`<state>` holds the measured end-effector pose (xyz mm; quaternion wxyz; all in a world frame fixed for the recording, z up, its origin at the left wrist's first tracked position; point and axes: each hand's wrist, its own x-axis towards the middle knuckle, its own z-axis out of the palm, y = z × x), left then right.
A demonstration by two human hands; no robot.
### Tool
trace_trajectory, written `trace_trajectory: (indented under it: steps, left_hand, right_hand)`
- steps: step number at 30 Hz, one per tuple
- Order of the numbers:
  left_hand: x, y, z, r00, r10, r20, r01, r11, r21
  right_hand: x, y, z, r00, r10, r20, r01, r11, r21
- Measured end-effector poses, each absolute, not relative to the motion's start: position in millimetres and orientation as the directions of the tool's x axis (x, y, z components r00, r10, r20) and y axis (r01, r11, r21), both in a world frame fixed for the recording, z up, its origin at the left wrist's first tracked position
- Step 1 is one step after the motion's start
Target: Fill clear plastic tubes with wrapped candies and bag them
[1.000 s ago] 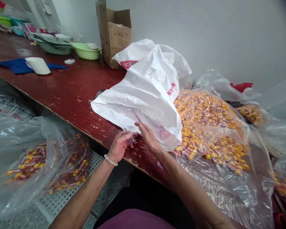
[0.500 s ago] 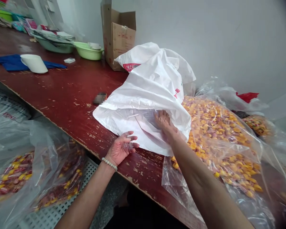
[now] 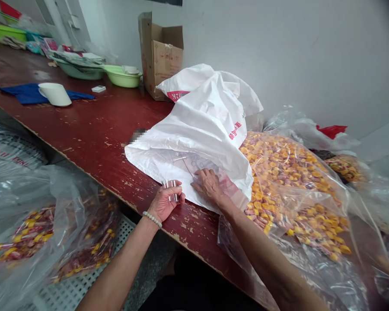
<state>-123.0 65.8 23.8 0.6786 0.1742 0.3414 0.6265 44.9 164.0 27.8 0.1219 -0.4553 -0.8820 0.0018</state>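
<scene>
My left hand (image 3: 167, 202) is closed around several short clear plastic tubes (image 3: 172, 185), held above the table's front edge. A white woven sack (image 3: 210, 114) lies on the table with its mouth towards me. My right hand (image 3: 208, 185) rests inside that mouth, palm down, with its fingers bent and slightly apart. Its fingertips are near the sack's lower layer, and anything under them is hidden. More clear tubes (image 3: 180, 158) show dimly inside the sack, deeper than my right hand.
A large clear bag of yellow-capped pieces (image 3: 278, 168) lies at right, and another bag of such pieces (image 3: 35, 226) sits lower left over a white perforated crate (image 3: 71, 287). On the red table (image 3: 94, 125) stand a cardboard box (image 3: 167, 60), a green basin (image 3: 121, 79) and a white mug (image 3: 56, 95).
My right hand has drawn back towards me and left within the sack mouth. My left hand's fingers have closed around the tubes, which now stand more upright. The view has shifted slightly.
</scene>
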Motion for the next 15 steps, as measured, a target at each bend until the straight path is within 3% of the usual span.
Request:
trace_trajectory:
  steps: [2, 7, 15]
  left_hand:
    - [-118.2, 63.2, 24.2, -0.055, 0.975, -0.214, -0.686, 0.119, 0.718]
    - [-105.7, 55.2, 25.4, -0.086, 0.988, -0.126, -0.56, 0.056, 0.827]
    - [-97.1, 52.3, 22.5, -0.103, 0.989, -0.107, -0.5, 0.042, 0.865]
  right_hand:
    - [51.0, 154.8, 28.1, -0.54, 0.812, 0.219, 0.794, 0.579, -0.188]
    - [64.4, 152.5, 31.4, -0.37, 0.91, 0.187, 0.751, 0.411, -0.517]
    - [76.6, 135.3, 31.0, -0.309, 0.924, 0.223, 0.607, 0.372, -0.702]
